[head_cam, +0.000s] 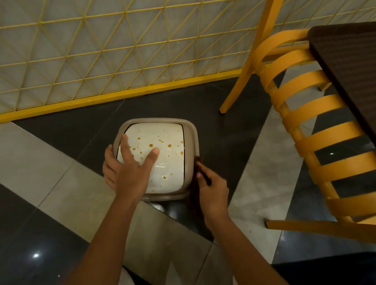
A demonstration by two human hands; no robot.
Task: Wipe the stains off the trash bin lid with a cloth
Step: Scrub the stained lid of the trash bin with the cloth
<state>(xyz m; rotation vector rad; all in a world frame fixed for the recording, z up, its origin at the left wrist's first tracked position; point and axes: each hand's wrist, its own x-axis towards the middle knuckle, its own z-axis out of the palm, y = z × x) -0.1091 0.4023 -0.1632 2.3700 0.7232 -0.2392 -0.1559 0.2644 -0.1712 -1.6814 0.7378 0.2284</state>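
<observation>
Spread flat, the left hand [129,171] presses on the near-left part of the white glossy plastic lid [167,159] of the trash bin. Its fingers are fanned, and some of them hang over the beige plastic rim [192,134] that frames the lid. The right hand [212,193] pinches a dark brown cloth [194,190] at the bin's near-right corner, just touching the rim and not yet on the white surface. The bin stands on the dark floor tiles in front of the person.

The orange-brown stains [151,145] are scattered mostly over the far and right parts of the lid, with one lone spot nearer. Wiping would probably go best by bunching the cloth under the fingers and sweeping from the far edge toward the body. The lid looks as if it could tip under pressure, so the bracing hand should hold it level and move off any spots it covers.

To the right, a yellow slatted wooden chair [309,113] and a dark-topped table [365,87] stand close and may crowd the right elbow. A yellow lattice fence [99,46] runs behind the bin.
</observation>
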